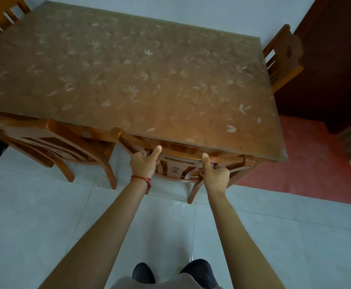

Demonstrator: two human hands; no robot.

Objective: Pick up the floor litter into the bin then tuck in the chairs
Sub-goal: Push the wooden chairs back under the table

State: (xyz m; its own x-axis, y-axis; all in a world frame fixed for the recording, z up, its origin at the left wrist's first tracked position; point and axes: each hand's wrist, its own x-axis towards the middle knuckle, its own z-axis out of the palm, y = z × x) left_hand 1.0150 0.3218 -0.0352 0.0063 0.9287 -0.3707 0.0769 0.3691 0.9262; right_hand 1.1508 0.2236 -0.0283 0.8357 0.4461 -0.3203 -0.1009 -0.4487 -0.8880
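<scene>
The chair [183, 161] sits tucked against the near edge of the table [128, 76], its top rail under both hands. The left hand [144, 162] grips the rail's left part, thumb up; the right hand [215, 174] grips its right part likewise. A second chair [45, 140] stands left of the left hand.

The chair in front [183, 163] is shiny orange-brown wood with a curved top rail and cut-out slats, and it stands upright with its back right against the table edge — pushed in. Three more wooden chairs like it stand at the table — one beside it on the left [45, 142], one at the far left corner [1, 15], one at the right end [280, 57].
</scene>
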